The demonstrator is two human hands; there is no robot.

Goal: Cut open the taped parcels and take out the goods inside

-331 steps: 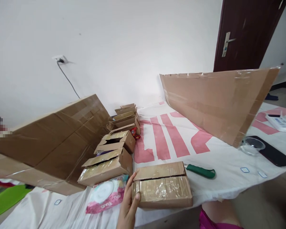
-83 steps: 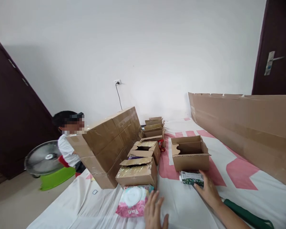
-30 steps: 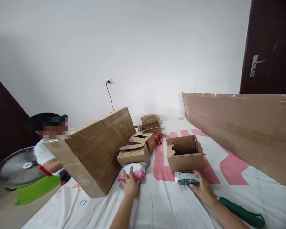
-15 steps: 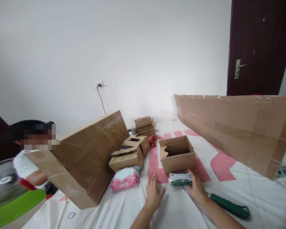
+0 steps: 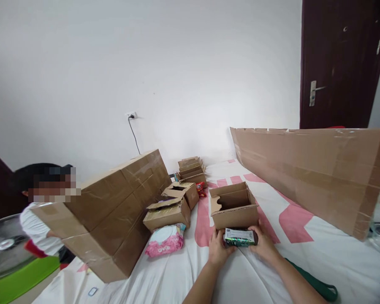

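A small, shiny green-and-white packet (image 5: 240, 237) lies level just in front of an open cardboard box (image 5: 234, 217). My left hand (image 5: 219, 250) is closed around its left end, thumb on the near side. At the other end, my right hand (image 5: 263, 245) grips the packet with thumb and fingers. Its printing is too small to read. Beside my right forearm rests a tool with a dark green handle (image 5: 316, 282), partly covered by the arm. A pink wipes pack (image 5: 165, 240) lies to the left of my hands.
Smaller cartons (image 5: 167, 215) line the left, by a red snack bag (image 5: 201, 190). A large cardboard box (image 5: 114, 219) leans beyond them, and a long cardboard panel (image 5: 310, 177) stands on the right. Another person (image 5: 39, 223) is at far left.
My left hand has moved right and taken hold of the packet's left end. My right hand keeps its hold on the other end.
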